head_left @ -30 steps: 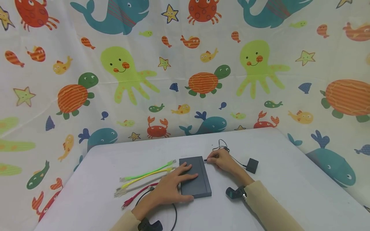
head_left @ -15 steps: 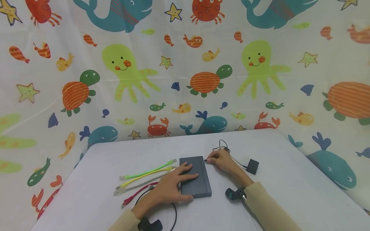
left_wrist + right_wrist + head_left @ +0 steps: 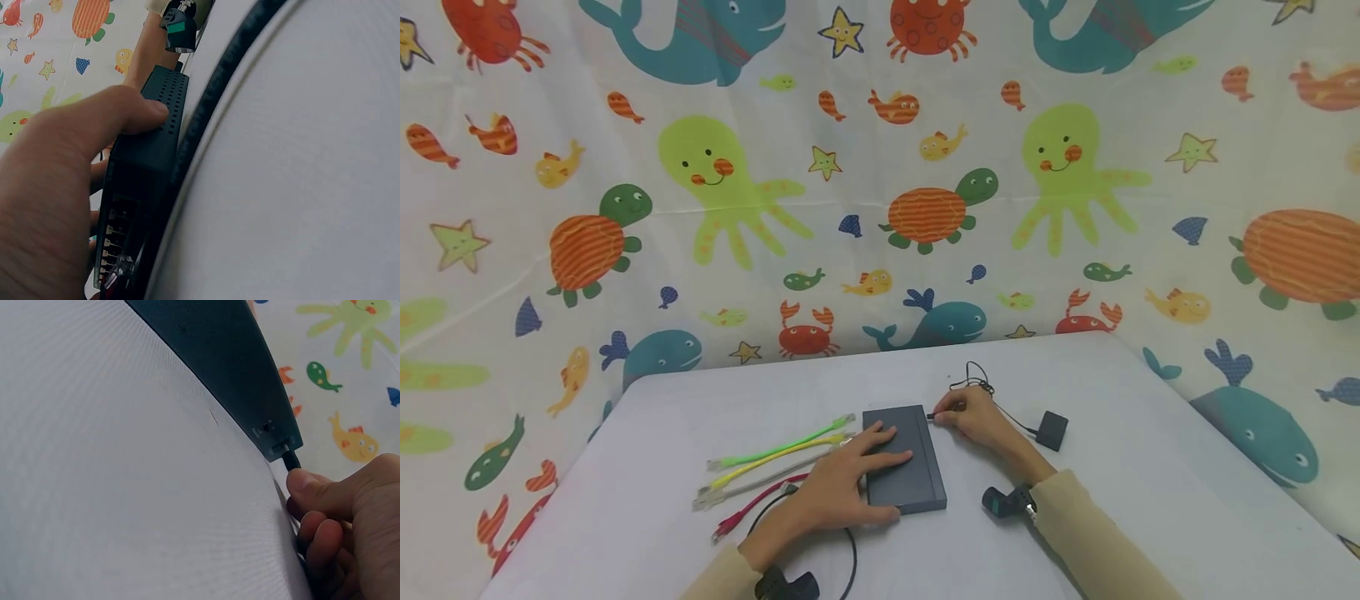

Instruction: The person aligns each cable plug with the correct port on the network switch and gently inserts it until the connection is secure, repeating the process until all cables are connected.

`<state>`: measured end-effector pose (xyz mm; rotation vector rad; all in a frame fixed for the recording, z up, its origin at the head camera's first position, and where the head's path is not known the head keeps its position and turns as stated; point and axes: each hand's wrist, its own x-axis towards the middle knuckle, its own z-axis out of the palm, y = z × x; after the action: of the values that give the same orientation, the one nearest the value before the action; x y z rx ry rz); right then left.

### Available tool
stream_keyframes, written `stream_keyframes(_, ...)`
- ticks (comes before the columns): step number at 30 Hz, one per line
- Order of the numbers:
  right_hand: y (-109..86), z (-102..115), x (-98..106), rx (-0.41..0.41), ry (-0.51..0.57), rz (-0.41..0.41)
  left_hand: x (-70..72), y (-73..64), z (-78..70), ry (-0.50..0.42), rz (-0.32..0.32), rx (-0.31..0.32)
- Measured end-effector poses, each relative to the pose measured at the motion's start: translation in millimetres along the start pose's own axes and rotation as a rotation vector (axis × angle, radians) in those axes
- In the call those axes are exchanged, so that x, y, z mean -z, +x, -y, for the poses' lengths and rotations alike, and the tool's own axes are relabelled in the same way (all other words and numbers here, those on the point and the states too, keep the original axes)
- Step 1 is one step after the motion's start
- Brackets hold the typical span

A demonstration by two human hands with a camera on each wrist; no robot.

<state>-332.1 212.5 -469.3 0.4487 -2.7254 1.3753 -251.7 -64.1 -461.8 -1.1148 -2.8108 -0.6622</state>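
Observation:
A dark grey network switch (image 3: pixel 910 467) lies flat on the white table. My left hand (image 3: pixel 838 492) holds it, fingers spread over its top and thumb along its vented near side (image 3: pixel 169 94). A row of ports (image 3: pixel 109 244) shows on its left side in the left wrist view. Thumb and fingers of my right hand (image 3: pixel 970 414) pinch a small black plug (image 3: pixel 291 460) at the switch's right side near the far corner. The plug's metal tip meets a slot there in the right wrist view. The pinching fingers hide its rear part.
Left of the switch lie a green cable (image 3: pixel 782 451), a yellow cable (image 3: pixel 775 459), a grey cable (image 3: pixel 760 483) and a red cable (image 3: pixel 752 512). A black cable (image 3: pixel 853 554) curves under my left wrist. Thin black cord (image 3: pixel 981 384) leads to a square adapter (image 3: pixel 1052 431) at right.

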Motion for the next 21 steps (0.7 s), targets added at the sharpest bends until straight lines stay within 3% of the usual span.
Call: stream_keyframes(21, 14.8, -16, 3, 0.012, -0.013, 0.019, -5.1, 9.4, 3.6, 0.005, -0.019, 0.01)
